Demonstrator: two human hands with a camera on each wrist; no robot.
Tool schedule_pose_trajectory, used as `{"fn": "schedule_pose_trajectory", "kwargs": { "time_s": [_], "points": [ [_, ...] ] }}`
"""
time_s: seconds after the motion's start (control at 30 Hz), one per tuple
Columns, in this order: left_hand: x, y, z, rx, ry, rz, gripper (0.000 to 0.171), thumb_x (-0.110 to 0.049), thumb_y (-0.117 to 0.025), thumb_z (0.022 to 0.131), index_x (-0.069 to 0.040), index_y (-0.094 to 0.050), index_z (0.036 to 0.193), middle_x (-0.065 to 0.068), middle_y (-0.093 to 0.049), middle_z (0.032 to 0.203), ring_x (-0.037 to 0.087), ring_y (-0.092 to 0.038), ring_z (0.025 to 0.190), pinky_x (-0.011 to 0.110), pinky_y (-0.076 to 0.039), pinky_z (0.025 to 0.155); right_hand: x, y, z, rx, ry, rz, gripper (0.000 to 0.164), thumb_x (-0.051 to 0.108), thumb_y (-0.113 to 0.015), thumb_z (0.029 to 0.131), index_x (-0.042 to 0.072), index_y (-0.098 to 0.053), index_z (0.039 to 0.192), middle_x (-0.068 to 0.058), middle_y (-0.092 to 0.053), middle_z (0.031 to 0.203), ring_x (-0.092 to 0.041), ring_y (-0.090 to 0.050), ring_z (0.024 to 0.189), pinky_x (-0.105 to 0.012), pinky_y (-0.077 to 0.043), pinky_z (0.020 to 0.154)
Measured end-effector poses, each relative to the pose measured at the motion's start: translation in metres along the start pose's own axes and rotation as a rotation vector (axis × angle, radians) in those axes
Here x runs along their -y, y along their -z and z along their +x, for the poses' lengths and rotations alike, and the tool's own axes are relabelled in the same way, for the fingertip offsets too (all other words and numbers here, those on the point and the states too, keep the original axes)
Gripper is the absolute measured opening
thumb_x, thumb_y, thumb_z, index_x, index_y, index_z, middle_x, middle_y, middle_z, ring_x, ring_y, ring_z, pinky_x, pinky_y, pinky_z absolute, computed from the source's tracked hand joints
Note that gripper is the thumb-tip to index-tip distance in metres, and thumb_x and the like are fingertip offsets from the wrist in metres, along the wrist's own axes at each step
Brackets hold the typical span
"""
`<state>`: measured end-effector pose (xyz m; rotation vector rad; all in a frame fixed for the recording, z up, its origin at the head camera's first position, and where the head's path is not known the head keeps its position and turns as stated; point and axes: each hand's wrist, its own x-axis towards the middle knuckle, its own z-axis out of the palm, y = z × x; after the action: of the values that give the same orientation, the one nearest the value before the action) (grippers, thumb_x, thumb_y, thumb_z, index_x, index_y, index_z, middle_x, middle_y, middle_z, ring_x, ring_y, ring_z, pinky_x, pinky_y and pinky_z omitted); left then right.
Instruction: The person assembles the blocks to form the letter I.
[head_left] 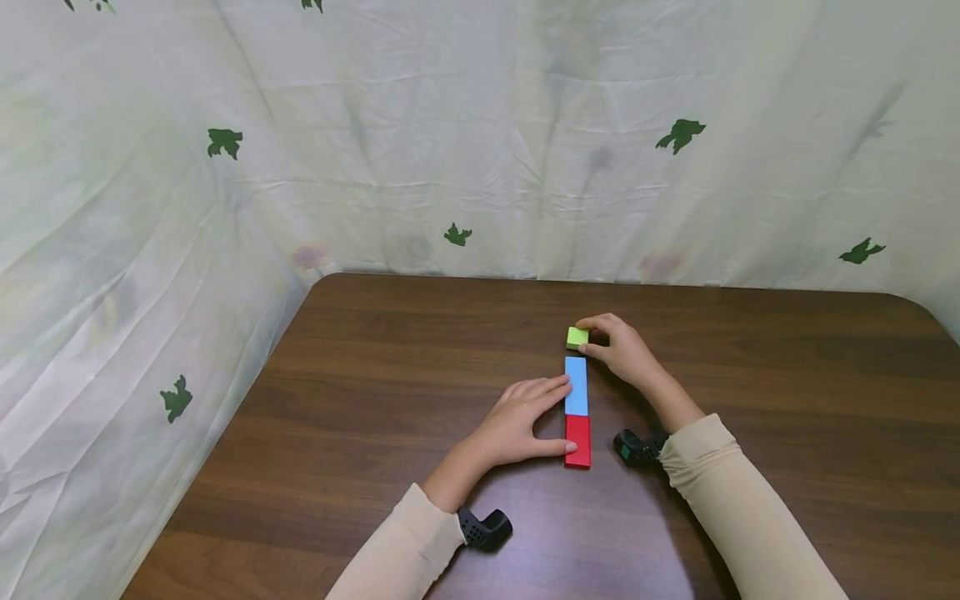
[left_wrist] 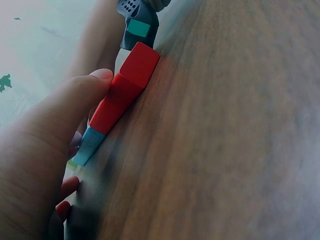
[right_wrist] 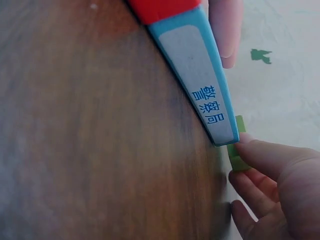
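A red block (head_left: 577, 442) and a blue block (head_left: 576, 387) lie end to end on the table in the head view. My left hand (head_left: 517, 421) is spread at their left side, fingertips at the blue block's edge and thumb tip on the red one. Beyond the blue block's far end, my right hand (head_left: 618, 350) pinches a small green block (head_left: 577, 337) between thumb and fingers. A narrow gap separates green from blue in the head view. In the right wrist view, the blue block (right_wrist: 200, 85) carries a white label with blue characters on its side.
The brown wooden table (head_left: 420, 333) has rounded far corners. Behind it and along the left hangs a pale curtain (head_left: 412, 150) with green leaf-like shapes. A black wrist camera sits on each wrist, the left one (head_left: 486, 531) close over the table.
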<state>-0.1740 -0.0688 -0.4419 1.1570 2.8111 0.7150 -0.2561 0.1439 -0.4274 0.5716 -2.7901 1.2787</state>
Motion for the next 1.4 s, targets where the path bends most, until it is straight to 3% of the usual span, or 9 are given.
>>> {"fn": "schedule_pose_trajectory", "kwargs": {
  "time_s": [1.0,1.4],
  "points": [
    [0.000,0.000,-0.001,0.008,0.002,0.005,0.075,-0.056,-0.056,0.080,-0.017,-0.034,0.140,-0.006,-0.027,0.144,0.018,-0.026,0.129,0.041,-0.018,0.104,-0.003,-0.003,0.000,0.037,0.033,0.034,0.034,0.010,-0.062,0.085,0.000,-0.057,0.117,-0.015,-0.052,0.116,-0.029,-0.048,0.104,-0.045,-0.037,0.090],
    [0.000,-0.001,0.000,-0.005,0.006,-0.034,0.074,-0.054,-0.056,0.080,-0.019,-0.032,0.141,-0.006,-0.024,0.145,0.017,-0.025,0.129,0.040,-0.018,0.104,0.005,0.012,-0.012,-0.002,0.012,0.047,0.043,0.026,-0.057,0.089,0.002,-0.051,0.124,-0.014,-0.045,0.126,-0.031,-0.042,0.115,-0.049,-0.034,0.093]
  ]
}}
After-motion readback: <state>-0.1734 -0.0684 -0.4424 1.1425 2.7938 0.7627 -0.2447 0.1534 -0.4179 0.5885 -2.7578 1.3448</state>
